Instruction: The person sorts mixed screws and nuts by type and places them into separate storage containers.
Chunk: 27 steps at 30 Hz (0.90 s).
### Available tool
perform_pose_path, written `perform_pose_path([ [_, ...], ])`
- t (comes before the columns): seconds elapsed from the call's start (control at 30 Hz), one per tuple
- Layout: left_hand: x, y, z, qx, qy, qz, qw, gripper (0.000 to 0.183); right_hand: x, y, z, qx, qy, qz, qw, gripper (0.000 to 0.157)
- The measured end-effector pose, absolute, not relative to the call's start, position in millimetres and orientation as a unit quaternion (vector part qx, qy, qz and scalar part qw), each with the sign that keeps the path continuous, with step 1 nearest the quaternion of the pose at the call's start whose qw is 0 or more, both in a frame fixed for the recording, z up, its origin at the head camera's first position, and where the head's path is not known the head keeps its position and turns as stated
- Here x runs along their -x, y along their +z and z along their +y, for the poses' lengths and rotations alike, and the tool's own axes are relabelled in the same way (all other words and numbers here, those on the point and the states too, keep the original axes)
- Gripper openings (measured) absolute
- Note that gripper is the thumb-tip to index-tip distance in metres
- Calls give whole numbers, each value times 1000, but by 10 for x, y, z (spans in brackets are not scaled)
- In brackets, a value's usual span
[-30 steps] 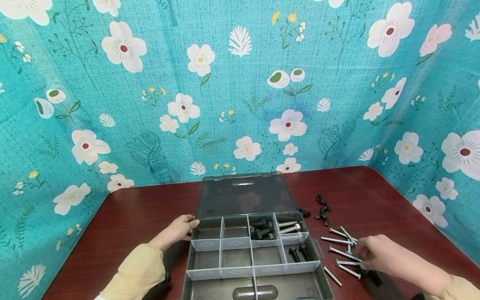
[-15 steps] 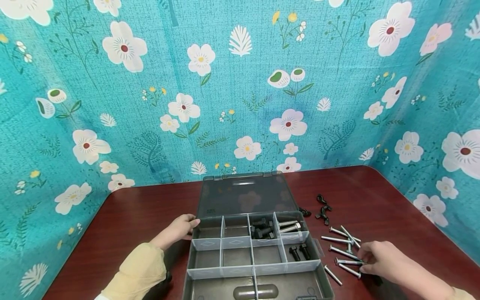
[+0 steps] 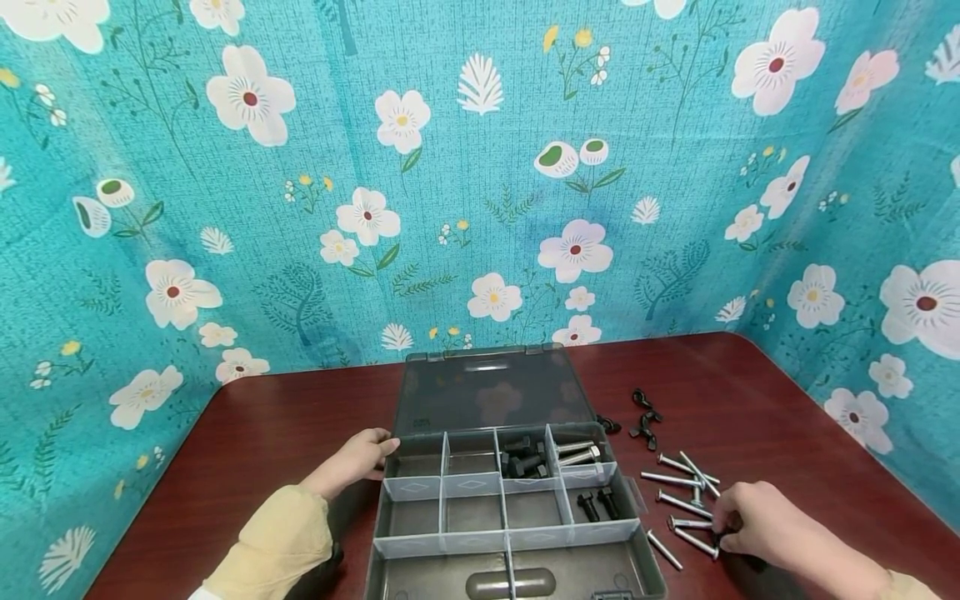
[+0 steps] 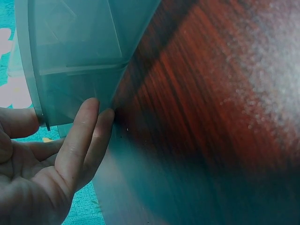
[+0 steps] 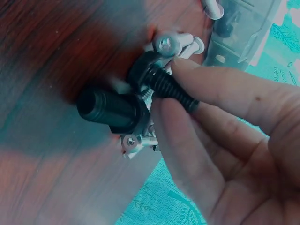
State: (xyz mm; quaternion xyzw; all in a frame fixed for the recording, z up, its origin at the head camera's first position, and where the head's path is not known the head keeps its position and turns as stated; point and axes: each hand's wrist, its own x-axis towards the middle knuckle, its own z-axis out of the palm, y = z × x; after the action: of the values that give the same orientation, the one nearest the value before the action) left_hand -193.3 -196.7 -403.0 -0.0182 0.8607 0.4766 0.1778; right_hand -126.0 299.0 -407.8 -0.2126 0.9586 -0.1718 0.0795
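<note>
My right hand point(image 3: 765, 523) pinches a black bolt point(image 5: 171, 89) by its threaded shank between thumb and fingers, close over the table. A second black bolt point(image 5: 110, 110) lies on the wood just past the fingertips. Silver screws point(image 3: 684, 505) are scattered to the left of that hand. My left hand point(image 3: 358, 457) rests at the rear left corner of the grey compartment box point(image 3: 431, 546), thumb at the rim. In the left wrist view, its straight fingers point(image 4: 79, 140) lie along the box's outer side wall point(image 4: 79, 42).
Behind the box lies its smoky lid point(image 3: 487, 387), folded back. Black bolts point(image 3: 525, 458), long silver bolts point(image 3: 579, 457) and two shorter black bolts point(image 3: 597, 505) sit in right-hand compartments. Several black wing nuts point(image 3: 645, 421) lie at the right. A floral curtain point(image 3: 480, 208) backs the red-brown table point(image 3: 300, 400).
My right hand has lowered slightly beside the silver screws, and a black bolt now shows between its fingertips. The left hand stays at the box corner.
</note>
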Motion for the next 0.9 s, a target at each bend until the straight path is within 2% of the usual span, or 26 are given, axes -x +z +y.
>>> perform_pose_path([
  [0.1,1938,-4030,-1963,20,476,861,178,44,1256,-4046,2981,215,-162,962,54,19],
  [0.27,1946,-4047,-1969,22,474,863,175,44,1271,-3963,2895,144,-159,976,41,12],
  [0.43,1964,-4072,-1982,25,475,862,175,45,1225,-3904,2785,112,-185,976,0,12],
  [0.67,2135,-4357,-2147,-16,484,856,178,57,1162,-3877,2629,146,-214,956,-136,21],
  [0.77,2101,-4299,-2108,-7,483,858,176,54,1155,-3872,2548,167,-229,940,-190,24],
  [0.9,1973,-4101,-1990,16,475,863,172,46,1158,-3890,2443,195,-247,921,-228,27],
])
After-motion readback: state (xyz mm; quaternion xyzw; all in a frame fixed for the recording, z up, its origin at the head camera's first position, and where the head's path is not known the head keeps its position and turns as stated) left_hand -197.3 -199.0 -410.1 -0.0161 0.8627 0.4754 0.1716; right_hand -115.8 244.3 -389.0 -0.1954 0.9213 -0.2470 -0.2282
